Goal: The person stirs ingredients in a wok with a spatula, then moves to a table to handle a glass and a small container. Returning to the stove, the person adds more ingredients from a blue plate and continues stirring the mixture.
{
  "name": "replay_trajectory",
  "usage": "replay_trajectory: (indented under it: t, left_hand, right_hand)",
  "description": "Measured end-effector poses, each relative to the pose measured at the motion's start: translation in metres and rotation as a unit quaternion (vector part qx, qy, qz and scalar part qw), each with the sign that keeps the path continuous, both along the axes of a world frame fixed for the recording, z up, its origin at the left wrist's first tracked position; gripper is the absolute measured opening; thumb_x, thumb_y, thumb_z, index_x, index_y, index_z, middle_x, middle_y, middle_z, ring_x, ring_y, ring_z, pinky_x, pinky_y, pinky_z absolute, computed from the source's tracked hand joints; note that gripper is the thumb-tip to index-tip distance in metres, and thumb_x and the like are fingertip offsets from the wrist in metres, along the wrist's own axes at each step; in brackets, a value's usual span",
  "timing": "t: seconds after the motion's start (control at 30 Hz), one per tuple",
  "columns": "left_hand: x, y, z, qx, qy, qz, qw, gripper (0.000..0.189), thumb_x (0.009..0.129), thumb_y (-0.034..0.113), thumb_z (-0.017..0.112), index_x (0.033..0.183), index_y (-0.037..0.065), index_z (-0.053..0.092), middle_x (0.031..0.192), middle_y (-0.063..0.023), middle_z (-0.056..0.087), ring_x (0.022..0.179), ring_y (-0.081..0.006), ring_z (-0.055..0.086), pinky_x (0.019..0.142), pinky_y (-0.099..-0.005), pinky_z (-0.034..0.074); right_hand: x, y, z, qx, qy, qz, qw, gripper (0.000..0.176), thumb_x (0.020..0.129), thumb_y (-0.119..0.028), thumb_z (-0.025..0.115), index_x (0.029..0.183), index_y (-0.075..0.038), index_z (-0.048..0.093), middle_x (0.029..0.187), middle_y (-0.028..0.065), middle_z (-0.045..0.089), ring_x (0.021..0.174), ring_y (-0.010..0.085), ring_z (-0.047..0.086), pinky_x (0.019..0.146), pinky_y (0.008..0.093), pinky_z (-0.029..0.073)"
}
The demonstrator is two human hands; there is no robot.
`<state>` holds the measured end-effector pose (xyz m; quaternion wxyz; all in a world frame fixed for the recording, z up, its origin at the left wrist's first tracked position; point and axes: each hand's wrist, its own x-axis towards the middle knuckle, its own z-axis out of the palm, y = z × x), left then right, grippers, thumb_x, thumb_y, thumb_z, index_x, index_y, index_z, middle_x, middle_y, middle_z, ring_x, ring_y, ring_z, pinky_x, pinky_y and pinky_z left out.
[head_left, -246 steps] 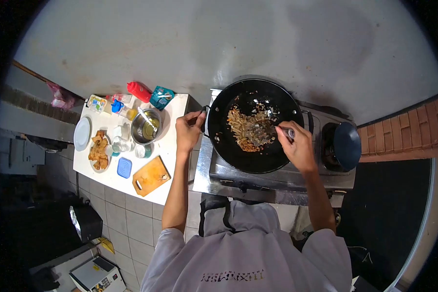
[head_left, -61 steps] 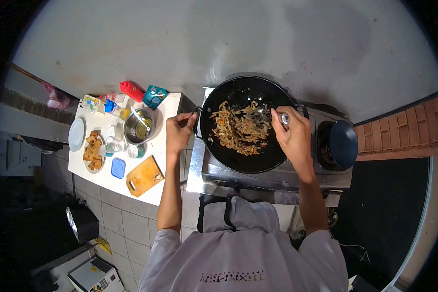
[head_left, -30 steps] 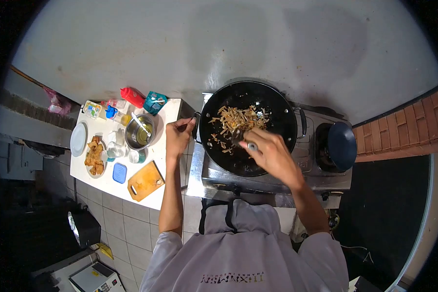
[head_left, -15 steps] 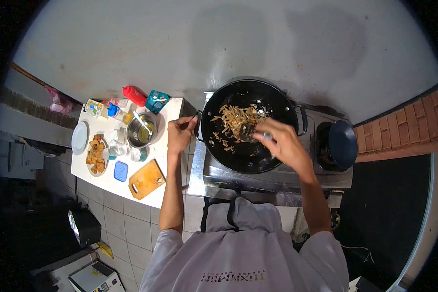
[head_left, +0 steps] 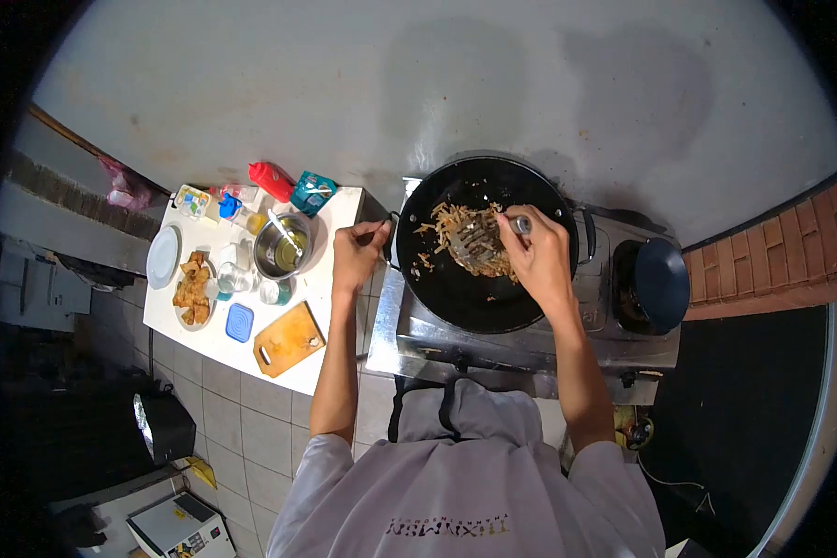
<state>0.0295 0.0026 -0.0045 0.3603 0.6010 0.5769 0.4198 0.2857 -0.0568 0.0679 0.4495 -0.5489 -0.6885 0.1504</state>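
A large black wok [head_left: 460, 302] sits on the stove, with shredded, browned food strips [head_left: 449, 221] gathered in its middle and upper part. My left hand [head_left: 355, 256] is at the wok's left loop handle, its thumb and fingers pinched on it. Over the right side of the wok, my right hand [head_left: 539, 260] is closed around the handle of a slotted spatula [head_left: 479, 246]. The spatula's head lies among the strips; part of its handle is hidden by my fingers.
Right of the wok, a dark blue pan [head_left: 662, 285] rests on the stove [head_left: 521, 352]. The white table [head_left: 186, 321] at left bears a steel pot [head_left: 270, 258], a wooden cutting board [head_left: 288, 339], a plate of fried food [head_left: 193, 290], jars and a red bottle [head_left: 270, 180]. A wall stands behind.
My right hand has turned and risen slightly, and the spatula's head now shows more fully among the strips. The strips have shifted. My left hand stays at the wok handle.
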Motion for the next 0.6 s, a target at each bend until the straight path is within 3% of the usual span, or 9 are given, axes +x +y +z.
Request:
replay_trajectory:
  t: [0.07,0.1,0.13,0.2,0.27,0.4,0.5,0.6]
  left_hand:
    - [-0.001,-0.001,-0.001,0.002,0.010,0.000,1.000,0.022,0.086,0.014,0.070,0.090,-0.007,0.071,0.073,-0.0083,0.069,0.066,-0.0085,0.057,0.063,-0.0252,0.047]
    - [0.000,-0.001,0.001,-0.017,0.008,0.002,1.000,0.023,0.085,0.017,0.071,0.092,-0.006,0.071,0.076,-0.0083,0.070,0.070,-0.0098,0.058,0.069,-0.0275,0.047]
    - [0.001,0.000,0.004,-0.035,0.006,0.002,0.999,0.025,0.084,0.019,0.072,0.093,-0.005,0.072,0.080,-0.0083,0.070,0.073,-0.0111,0.058,0.075,-0.0297,0.047]
    - [0.000,0.000,0.004,-0.042,0.001,-0.007,0.999,0.025,0.084,0.019,0.072,0.092,-0.005,0.072,0.079,-0.0080,0.070,0.073,-0.0112,0.058,0.074,-0.0292,0.047]
    - [-0.001,-0.001,0.005,-0.048,-0.004,-0.011,0.999,0.024,0.084,0.018,0.072,0.092,-0.005,0.072,0.079,-0.0077,0.070,0.073,-0.0112,0.058,0.074,-0.0287,0.047]
    - [0.000,0.000,0.003,-0.027,-0.006,-0.003,1.000,0.023,0.085,0.016,0.071,0.091,-0.006,0.072,0.078,-0.0085,0.070,0.072,-0.0124,0.059,0.071,-0.0280,0.047]
    - [0.001,-0.003,0.004,-0.027,0.001,-0.005,1.000,0.023,0.085,0.016,0.071,0.092,-0.007,0.071,0.079,-0.0098,0.070,0.072,-0.0130,0.059,0.071,-0.0283,0.047]
    - [0.002,-0.003,0.009,-0.030,0.016,0.001,0.999,0.025,0.085,0.016,0.071,0.092,-0.007,0.071,0.079,-0.0107,0.070,0.073,-0.0130,0.060,0.071,-0.0287,0.047]
  right_hand:
    - [-0.010,-0.006,0.003,0.035,0.063,-0.010,0.997,0.012,0.087,-0.008,0.065,0.089,0.003,0.063,0.078,0.0186,0.064,0.066,0.0310,0.066,0.056,0.0365,0.049]
    - [-0.016,-0.010,0.004,-0.025,0.089,-0.003,0.996,0.012,0.086,-0.008,0.066,0.088,0.003,0.063,0.077,0.0184,0.064,0.065,0.0304,0.066,0.055,0.0361,0.048]
    - [-0.021,-0.005,-0.006,0.040,0.081,0.014,0.996,0.008,0.086,-0.003,0.065,0.088,0.005,0.063,0.069,0.0097,0.061,0.054,0.0107,0.054,0.048,0.0248,0.042]
    - [-0.019,0.006,-0.017,0.076,0.026,0.016,0.997,0.009,0.086,-0.004,0.065,0.086,0.005,0.062,0.068,0.0124,0.059,0.049,0.0150,0.053,0.045,0.0275,0.040]
    - [-0.011,0.009,-0.018,-0.002,0.031,-0.052,0.998,0.015,0.086,-0.009,0.065,0.081,0.004,0.061,0.074,0.0195,0.063,0.062,0.0340,0.063,0.053,0.0375,0.046]
    - [-0.013,-0.004,-0.008,0.031,0.069,-0.092,0.993,0.013,0.086,-0.007,0.065,0.081,0.004,0.061,0.068,0.0182,0.060,0.057,0.0314,0.061,0.051,0.0368,0.045]
    - [-0.030,-0.013,-0.007,0.037,0.114,-0.047,0.992,0.011,0.086,-0.007,0.065,0.082,0.002,0.060,0.071,0.0165,0.061,0.057,0.0306,0.061,0.052,0.0365,0.046]
    - [-0.026,-0.011,-0.020,0.019,0.045,-0.070,0.996,0.012,0.086,-0.008,0.065,0.082,0.002,0.061,0.073,0.0168,0.062,0.061,0.0321,0.063,0.054,0.0388,0.047]
